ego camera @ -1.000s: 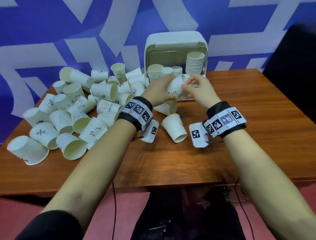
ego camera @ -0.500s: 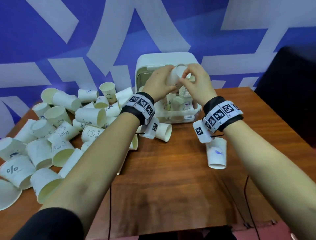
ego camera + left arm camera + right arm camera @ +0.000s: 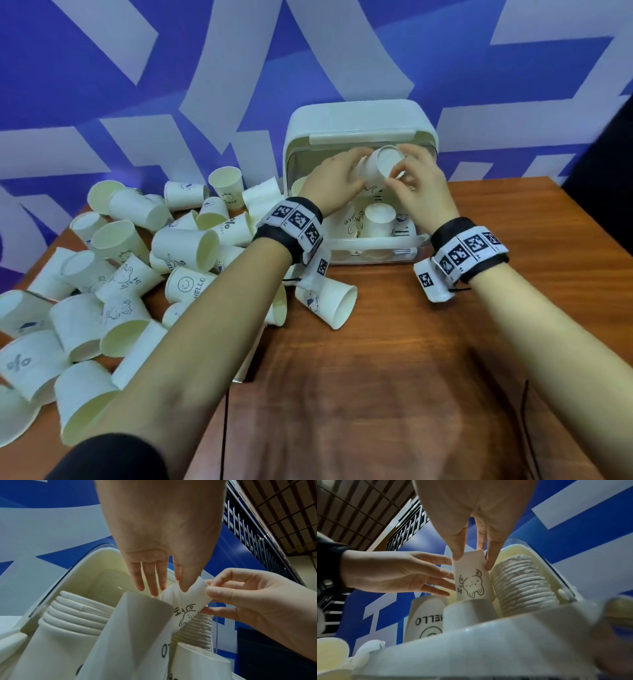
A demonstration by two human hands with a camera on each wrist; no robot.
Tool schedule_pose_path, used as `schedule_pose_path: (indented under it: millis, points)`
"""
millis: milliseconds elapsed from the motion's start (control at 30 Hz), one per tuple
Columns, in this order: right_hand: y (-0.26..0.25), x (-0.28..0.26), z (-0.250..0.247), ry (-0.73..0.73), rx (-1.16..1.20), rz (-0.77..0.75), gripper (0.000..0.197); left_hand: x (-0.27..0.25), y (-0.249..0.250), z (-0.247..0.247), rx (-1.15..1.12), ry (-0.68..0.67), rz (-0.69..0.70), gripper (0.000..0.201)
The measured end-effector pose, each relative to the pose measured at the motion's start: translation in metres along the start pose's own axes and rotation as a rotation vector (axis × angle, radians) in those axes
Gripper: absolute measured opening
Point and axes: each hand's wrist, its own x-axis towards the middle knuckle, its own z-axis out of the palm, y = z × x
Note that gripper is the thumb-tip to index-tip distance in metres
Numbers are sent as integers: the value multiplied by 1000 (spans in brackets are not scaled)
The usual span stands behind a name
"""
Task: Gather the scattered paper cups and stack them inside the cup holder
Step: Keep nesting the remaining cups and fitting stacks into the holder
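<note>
Brown wood-grain counter (image 3: 394,394) fills the lower centre and right of the head view, bare in front of the arms and out to its right edge; a blue-and-white patterned wall (image 3: 171,68) closes the top of the frame. The white cup holder (image 3: 359,120) stands at the upper centre against that wall, its front open toward the person, with stacks of cups inside. A heap of scattered paper cups (image 3: 120,274) crowds the left half of the counter up to the left edge, and one lone cup (image 3: 329,303) lies on its side just below the holder's front lip.

Both forearms reach forward from the bottom corners and meet at the holder's opening, each wrist wearing a black band with printed markers. The left hand (image 3: 334,185) has its fingers (image 3: 147,577) straight and relaxed, resting against the side of the held cup (image 3: 380,166). The right hand (image 3: 421,192) pinches that cup between thumb and curled fingers (image 3: 493,555) near its base. The cup, printed with a small cartoon animal, sits upside down and tilted between the two hands, over the stacks inside the holder and just beside a tall ribbed stack (image 3: 522,585).
</note>
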Motion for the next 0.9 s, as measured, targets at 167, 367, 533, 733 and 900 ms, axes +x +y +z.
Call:
schedule_pose_path:
  millis: [167,367,533,733,900]
  points:
    - [3,-2,15,17,-57,-111,5,4,-8,4,16,-2,-5,48]
    - [21,3,24,-125,-147,-50,13,1,-9,9,64,-54,-27,50]
    - [15,9,22,-190,-214,-13,25,5,-11,14,206,-50,-5,40]
    - [11,14,25,-339,-272,-15,32,4,-22,17,291,-32,29,36]
    - [11,22,32,-489,-336,44,34,1,-25,14,357,-39,36,35]
